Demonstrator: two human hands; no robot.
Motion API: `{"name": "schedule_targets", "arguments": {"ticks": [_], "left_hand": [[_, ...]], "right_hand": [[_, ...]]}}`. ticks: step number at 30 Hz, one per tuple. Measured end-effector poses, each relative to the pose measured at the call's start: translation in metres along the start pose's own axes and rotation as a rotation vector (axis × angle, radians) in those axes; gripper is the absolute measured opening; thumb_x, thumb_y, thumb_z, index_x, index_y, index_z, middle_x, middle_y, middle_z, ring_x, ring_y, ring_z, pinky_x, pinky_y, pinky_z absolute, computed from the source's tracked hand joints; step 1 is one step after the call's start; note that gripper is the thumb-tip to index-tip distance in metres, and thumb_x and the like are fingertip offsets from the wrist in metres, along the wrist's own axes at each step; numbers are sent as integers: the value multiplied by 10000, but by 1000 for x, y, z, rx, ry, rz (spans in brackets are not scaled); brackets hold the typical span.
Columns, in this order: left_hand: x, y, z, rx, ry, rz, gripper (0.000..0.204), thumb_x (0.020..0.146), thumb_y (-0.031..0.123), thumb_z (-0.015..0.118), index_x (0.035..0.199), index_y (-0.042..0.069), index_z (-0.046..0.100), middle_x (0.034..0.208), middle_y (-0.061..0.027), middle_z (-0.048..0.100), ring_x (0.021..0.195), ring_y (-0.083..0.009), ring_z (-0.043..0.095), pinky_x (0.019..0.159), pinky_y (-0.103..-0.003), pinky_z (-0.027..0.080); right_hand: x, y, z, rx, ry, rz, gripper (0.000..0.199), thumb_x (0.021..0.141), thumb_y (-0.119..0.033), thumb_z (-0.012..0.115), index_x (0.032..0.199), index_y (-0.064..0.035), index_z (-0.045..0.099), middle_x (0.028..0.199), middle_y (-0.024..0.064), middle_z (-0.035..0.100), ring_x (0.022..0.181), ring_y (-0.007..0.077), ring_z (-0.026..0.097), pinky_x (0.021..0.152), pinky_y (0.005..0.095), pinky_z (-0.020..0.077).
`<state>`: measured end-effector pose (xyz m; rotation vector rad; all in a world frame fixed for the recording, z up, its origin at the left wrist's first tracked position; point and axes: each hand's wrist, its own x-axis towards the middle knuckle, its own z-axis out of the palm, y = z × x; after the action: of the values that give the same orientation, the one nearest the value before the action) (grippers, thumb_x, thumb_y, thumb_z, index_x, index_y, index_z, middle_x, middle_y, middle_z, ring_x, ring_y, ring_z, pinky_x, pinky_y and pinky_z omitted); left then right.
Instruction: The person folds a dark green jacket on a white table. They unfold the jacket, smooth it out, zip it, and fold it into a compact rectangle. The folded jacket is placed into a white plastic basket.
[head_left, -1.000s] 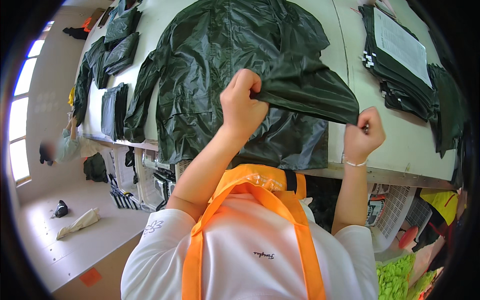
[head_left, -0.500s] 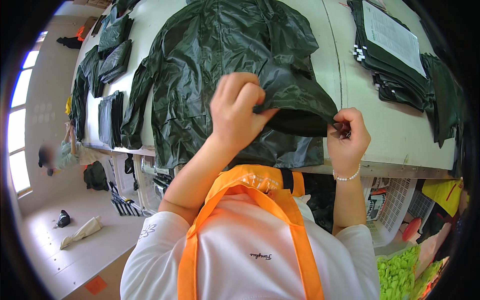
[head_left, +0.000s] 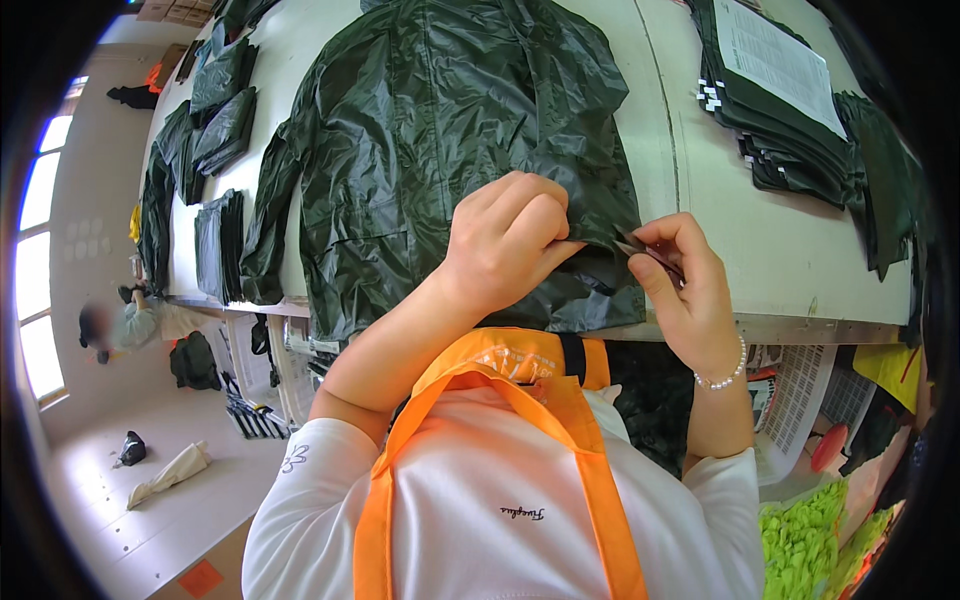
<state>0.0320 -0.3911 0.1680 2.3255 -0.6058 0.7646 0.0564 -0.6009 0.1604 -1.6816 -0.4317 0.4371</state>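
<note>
A dark green, shiny rain jacket (head_left: 385, 185) lies spread over the table before me, its sleeve running down at the left. My left hand (head_left: 508, 238) is closed, pinching a fold of the jacket near its lower right part between thumb and fingers. Just right of it, my right hand (head_left: 690, 290) is curled around small dark thread snips (head_left: 640, 248). The blades point left at the pinched cloth, close to my left fingertips; whether they touch the cloth I cannot tell.
On the pale table (head_left: 770, 270), a stack of dark folded garments (head_left: 770, 140) under a paper sheet (head_left: 775, 60) stands right. Folded dark garments (head_left: 218, 245) lie left. White crates (head_left: 795, 400) and bright green cloth (head_left: 805, 535) are below right. Another person (head_left: 135, 325) is far left.
The jacket's lifted edge has come down and lies flatter. My left hand has moved right and down, my right hand slightly left, bringing the snips near the pinched cloth.
</note>
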Motion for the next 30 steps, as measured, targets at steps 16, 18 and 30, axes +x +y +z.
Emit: {"name": "schedule_targets", "arguments": {"ticks": [16, 18, 30], "left_hand": [[4, -1, 10, 162, -62, 225, 249, 536, 144, 640, 623, 81, 416, 636, -40, 430, 524, -181, 466, 447, -282, 387], [4, 3, 4, 183, -164, 209, 329, 588, 219, 727, 626, 63, 440, 683, -62, 529, 551, -213, 526, 468, -297, 424], [-58, 4, 32, -371, -619, -173, 404, 617, 259, 786, 889, 46, 576, 955, -116, 586, 883, -330, 562, 759, -405, 453]], "right_hand": [[12, -34, -2, -299, -38, -104, 203, 772, -88, 705, 794, 8, 528, 698, 103, 537, 580, 209, 583, 533, 289, 454], [12, -33, -4, -341, -58, -99, 195, 771, -82, 705, 791, 9, 533, 680, 105, 546, 574, 202, 588, 528, 287, 454], [5, 205, -187, -904, 895, 396, 217, 798, -215, 689, 849, -21, 607, 845, 115, 643, 758, 250, 597, 686, 353, 472]]}}
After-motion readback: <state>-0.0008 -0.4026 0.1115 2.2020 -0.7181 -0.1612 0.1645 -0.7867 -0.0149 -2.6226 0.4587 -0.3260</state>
